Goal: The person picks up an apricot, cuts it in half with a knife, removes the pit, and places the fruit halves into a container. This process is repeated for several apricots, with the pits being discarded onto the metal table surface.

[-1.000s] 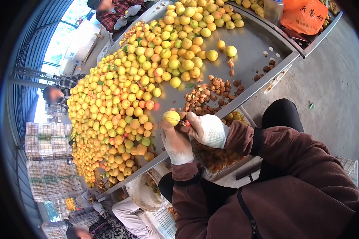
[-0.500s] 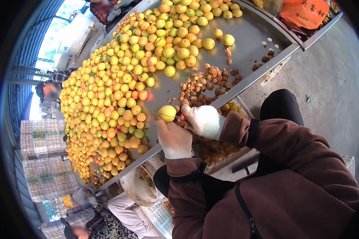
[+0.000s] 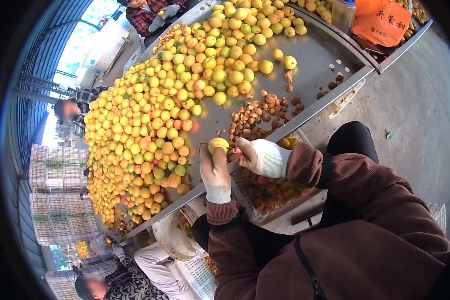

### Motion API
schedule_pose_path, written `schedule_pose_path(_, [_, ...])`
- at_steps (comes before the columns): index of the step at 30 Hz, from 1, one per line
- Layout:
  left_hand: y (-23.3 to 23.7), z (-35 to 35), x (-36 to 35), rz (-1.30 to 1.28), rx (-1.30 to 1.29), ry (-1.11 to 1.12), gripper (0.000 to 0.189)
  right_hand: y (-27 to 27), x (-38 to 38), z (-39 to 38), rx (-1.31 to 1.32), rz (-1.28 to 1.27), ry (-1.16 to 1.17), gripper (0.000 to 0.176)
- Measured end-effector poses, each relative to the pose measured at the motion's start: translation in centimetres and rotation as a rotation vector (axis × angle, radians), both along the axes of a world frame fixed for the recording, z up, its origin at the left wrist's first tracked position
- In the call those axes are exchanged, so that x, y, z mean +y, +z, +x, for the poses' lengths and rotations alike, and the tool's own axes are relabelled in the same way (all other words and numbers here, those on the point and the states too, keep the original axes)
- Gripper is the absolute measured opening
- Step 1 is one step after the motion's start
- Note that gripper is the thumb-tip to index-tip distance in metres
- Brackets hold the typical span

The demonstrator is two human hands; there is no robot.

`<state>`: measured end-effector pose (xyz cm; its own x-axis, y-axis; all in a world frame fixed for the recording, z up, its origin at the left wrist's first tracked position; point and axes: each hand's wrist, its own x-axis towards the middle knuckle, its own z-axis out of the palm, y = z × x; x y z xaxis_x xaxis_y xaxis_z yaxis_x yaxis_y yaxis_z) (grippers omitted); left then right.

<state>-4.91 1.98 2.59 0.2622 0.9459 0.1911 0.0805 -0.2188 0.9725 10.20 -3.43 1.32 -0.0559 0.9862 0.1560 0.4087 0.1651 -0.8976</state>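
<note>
My left hand (image 3: 215, 174), in a white glove, grips a yellow apricot (image 3: 218, 144) above the front edge of the metal table. In my right hand (image 3: 266, 157), also gloved in white, is a small knife with a red handle (image 3: 236, 150). Its thin blade lies across the apricot; how deep it cuts cannot be seen. Just beyond the hands, brown apricot pits (image 3: 257, 112) lie in a loose pile on the tabletop. A large heap of whole apricots (image 3: 150, 120) covers the table to the left and far side.
Below the table edge by my knees, a crate (image 3: 260, 212) holds cut apricots. A white bucket (image 3: 172, 235) stands left of it. An orange bag (image 3: 382, 22) and a clear bottle (image 3: 343, 15) sit at the far right. Several other people work around the table; stacked crates (image 3: 62, 217) stand at left.
The left hand has turned more upright around the apricot, and the knife blade now lies across its upper part. The crate below shows more. The view has shifted slightly.
</note>
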Motion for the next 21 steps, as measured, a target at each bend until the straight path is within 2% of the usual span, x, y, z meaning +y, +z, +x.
schedule_pose_path(1, [0.5, -0.2, -0.2, 0.154, 0.256, -0.01, 0.041, 0.1, -0.1, 0.4, 0.06, -0.018, 0.039, 0.025])
schedule_pose_path(3, [-0.2, -0.7, -0.1, 0.142, 0.302, -0.037, 0.039, 0.2, -0.6, 1.0, 0.02, -0.012, 0.039, 0.027])
schedule_pose_path(5, [-0.5, -0.2, -0.8, -0.159, -0.189, -0.075, 0.044, 0.0, -0.8, 1.2, 0.165, -0.079, 0.065, 0.028])
schedule_pose_path(6, [1.8, 0.8, -2.4, -0.354, -0.455, -0.115, 0.054, 0.1, -0.9, 1.2, 0.163, -0.074, 0.067, 0.028])
schedule_pose_path(7, [1.5, 0.7, -2.2, -0.351, -0.456, -0.115, 0.054, 0.1, -1.1, 1.2, 0.081, 0.003, 0.053, 0.028])
schedule_pose_path(9, [0.5, 0.4, -1.7, -0.165, -0.304, -0.048, 0.067, 0.1, -1.1, 1.2, 0.005, 0.073, 0.039, 0.029])
schedule_pose_path(10, [0.6, -0.1, -1.5, -0.169, -0.302, -0.047, 0.067, 0.2, -0.8, 1.4, -0.037, -0.013, 0.051, 0.029])
schedule_pose_path(12, [1.0, -0.8, -1.3, 0.167, 0.196, -0.021, 0.066, 0.1, -0.8, 1.5, -0.08, -0.1, 0.066, 0.03])
schedule_pose_path(13, [1.0, -0.7, -1.4, 0.168, 0.197, -0.02, 0.066, 0.0, -0.8, 1.6, -0.117, -0.06, 0.049, 0.029])
schedule_pose_path(16, [1.2, -0.1, -2.1, 0.195, 0.114, 0.034, 0.071, 0.0, -1.3, 1.3, -0.136, -0.016, 0.027, 0.029])
schedule_pose_path(18, [2.0, 0.0, -2.9, -0.138, -0.299, 0.017, 0.071, -0.2, -1.5, 0.9, -0.123, -0.009, 0.022, 0.03])
schedule_pose_path(19, [1.8, 0.1, -2.9, -0.136, -0.299, 0.016, 0.071, -0.7, -1.5, 0.5, -0.091, -0.008, 0.016, 0.03])
schedule_pose_path(21, [1.0, -0.1, -2.7, -0.276, -0.511, 0.058, 0.061, -1.1, -1.3, 0.2, -0.06, -0.006, 0.011, 0.029])
